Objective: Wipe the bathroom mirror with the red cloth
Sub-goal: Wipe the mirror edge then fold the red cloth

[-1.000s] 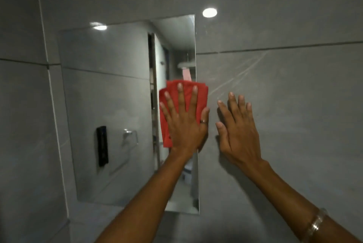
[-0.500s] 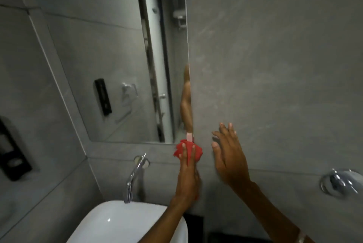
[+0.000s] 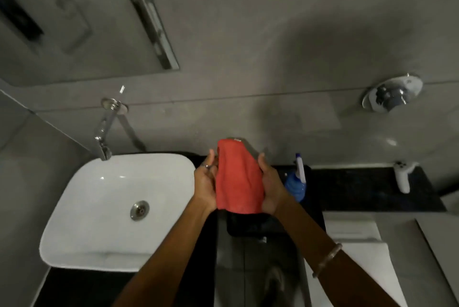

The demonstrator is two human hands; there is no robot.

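Note:
The red cloth (image 3: 238,177) hangs folded between both my hands, held above the dark counter to the right of the basin. My left hand (image 3: 205,182) grips its left edge and my right hand (image 3: 270,185) grips its right edge. The bathroom mirror (image 3: 82,21) is on the grey wall at the upper left, only its lower part in view, well above and left of the cloth.
A white basin (image 3: 82,210) with a chrome wall tap (image 3: 105,128) sits at lower left. A blue spray bottle (image 3: 296,180) and a white controller (image 3: 402,175) stand on the black counter (image 3: 360,190). A chrome wall knob (image 3: 392,93) is at right.
The cloth has left the mirror and come down over the counter. My right hand moved off the wall and took hold of the cloth. The view tilted down to the basin.

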